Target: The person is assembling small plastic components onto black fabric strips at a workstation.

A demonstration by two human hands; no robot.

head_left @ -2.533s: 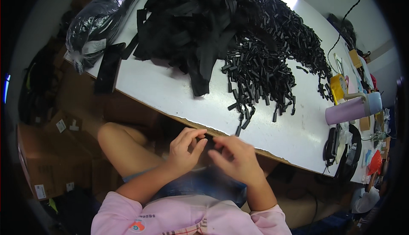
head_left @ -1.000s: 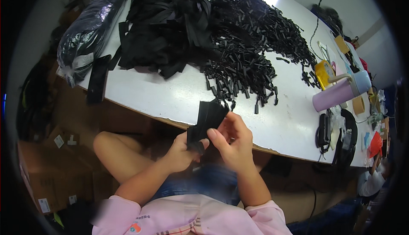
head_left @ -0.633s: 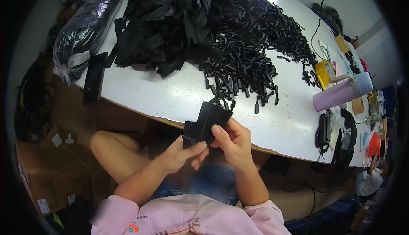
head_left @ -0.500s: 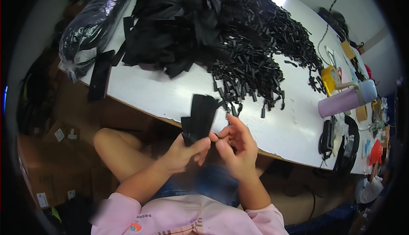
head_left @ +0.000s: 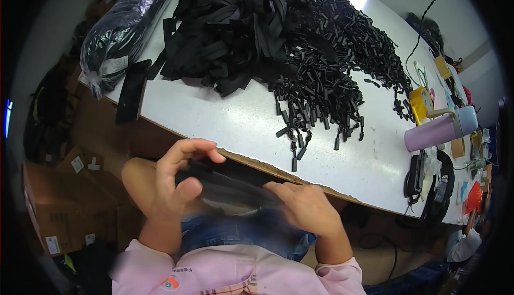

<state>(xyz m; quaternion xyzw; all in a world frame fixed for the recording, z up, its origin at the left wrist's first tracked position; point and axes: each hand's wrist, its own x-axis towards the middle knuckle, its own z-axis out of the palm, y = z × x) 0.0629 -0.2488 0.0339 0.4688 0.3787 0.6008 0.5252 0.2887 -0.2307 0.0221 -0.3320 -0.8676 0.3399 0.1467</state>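
Note:
My right hand [head_left: 311, 208] pinches one end of black fabric strips [head_left: 235, 190], which stretch leftward over my lap, smeared by motion. Beside their other end is my left hand [head_left: 174, 182], its thumb and fingers spread apart; dark material shows between them, but no firm grip is visible. On the white table [head_left: 198, 115] lies a large heap of black fabric strips [head_left: 214, 48]. To its right spreads a pile of small black cord pieces with tube-like ends [head_left: 321, 81], several of them straggling toward the front edge.
A plastic-wrapped black bundle [head_left: 126, 24] lies at the far left, near a flat black slab [head_left: 133, 91] overhanging the edge. On the right are a lilac bottle [head_left: 436, 131], a yellow pack [head_left: 421, 102] and a black strap [head_left: 441, 182]. Cardboard boxes [head_left: 67, 204] stand at lower left.
My left hand has moved left and its fingers have spread. My right hand has lowered and closed on the strips, which were upright in my left hand and now stretch sideways.

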